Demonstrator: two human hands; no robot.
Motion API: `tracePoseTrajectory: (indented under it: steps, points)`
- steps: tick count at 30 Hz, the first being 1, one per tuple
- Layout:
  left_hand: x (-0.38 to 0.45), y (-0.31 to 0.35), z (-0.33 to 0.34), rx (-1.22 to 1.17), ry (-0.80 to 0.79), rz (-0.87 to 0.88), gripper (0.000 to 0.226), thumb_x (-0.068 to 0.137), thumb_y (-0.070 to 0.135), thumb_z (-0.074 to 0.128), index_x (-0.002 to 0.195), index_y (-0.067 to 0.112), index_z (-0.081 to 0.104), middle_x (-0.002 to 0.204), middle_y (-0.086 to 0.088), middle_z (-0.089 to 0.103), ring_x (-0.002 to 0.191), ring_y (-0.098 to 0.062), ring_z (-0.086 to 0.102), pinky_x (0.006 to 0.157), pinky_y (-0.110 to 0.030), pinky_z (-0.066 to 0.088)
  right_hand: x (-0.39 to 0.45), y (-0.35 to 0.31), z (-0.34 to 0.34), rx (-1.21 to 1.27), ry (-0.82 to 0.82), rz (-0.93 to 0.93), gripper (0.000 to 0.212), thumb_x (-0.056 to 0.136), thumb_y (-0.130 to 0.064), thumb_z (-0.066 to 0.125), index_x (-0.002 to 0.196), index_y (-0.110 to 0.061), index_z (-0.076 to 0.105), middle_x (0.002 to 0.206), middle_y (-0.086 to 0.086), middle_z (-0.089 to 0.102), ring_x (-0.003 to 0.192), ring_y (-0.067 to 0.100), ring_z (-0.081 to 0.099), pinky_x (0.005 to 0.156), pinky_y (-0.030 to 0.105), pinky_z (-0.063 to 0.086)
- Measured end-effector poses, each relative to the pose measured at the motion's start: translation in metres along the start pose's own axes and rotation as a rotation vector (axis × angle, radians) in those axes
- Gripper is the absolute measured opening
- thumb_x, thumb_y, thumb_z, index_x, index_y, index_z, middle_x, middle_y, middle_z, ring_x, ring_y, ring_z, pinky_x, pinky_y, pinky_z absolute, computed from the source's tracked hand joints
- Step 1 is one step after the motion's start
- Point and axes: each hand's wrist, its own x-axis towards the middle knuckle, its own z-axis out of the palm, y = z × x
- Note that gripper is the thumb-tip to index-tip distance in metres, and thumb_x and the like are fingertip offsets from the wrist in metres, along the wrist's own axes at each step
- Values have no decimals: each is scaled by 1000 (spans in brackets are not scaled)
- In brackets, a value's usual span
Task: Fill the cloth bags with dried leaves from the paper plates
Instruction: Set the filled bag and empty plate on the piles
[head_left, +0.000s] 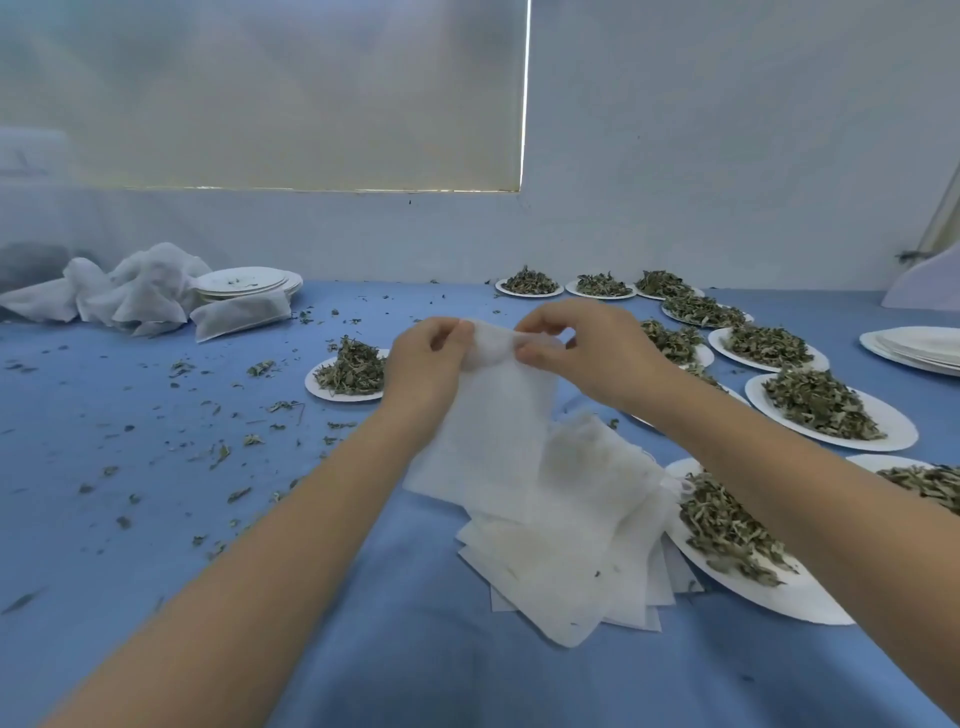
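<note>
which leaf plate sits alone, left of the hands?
The plate of leaves just left of the left hand; every other filled plate lies to the right of the hands.

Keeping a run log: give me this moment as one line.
left hand: pinches bag top | right hand: pinches bag top | bag: raised, unfilled | leaves: on plates

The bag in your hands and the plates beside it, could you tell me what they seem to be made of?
The bag looks like thin white non-woven or gauzy cloth: matte, semi-sheer, hanging limp from both hands. The plates, such as this one, look like white paper or card: stiff, thin-rimmed, with a smooth, slightly glossy face.
</note>
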Motion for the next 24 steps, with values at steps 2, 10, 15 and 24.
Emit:
tracePoseTrajectory:
  steps: [2,10,15,24]
  points:
    - [7,4,-10,-15,55,57,11,93,24,54,92,19,64,89,7,63,86,-9,55,75,-20,42,11,-10,6,-89,22,-59,23,85,-34,66,104,-22,69,107,-3,50,110,13,41,85,14,30]
    - [32,12,-53,73,147,233,14,89,22,60,80,30,65,80,17,65,79,-3,59,79,-25,47,64,-60,38,42,-50,-49,42,81,-35,68,55,-12,44,52,0,33,50,14,31,45,21,24]
    - [47,5,-78,164,158,270,12,90,19,58,86,27,66,95,1,68,93,-14,60,89,-37,46,92,-73,71,329,-150,-13,27,84,-24,61,66,-5,67,49,-4,53,48,8,47,47,16,32]
    - [91,-10,-128,386,220,398,13,89,17,59,95,16,71,93,3,64,95,-18,57,88,-34,42,139,-91,120,626,-352,-42,30,96,-30,50,89,-8,69,85,2,71,84,14,64,80,33,49]
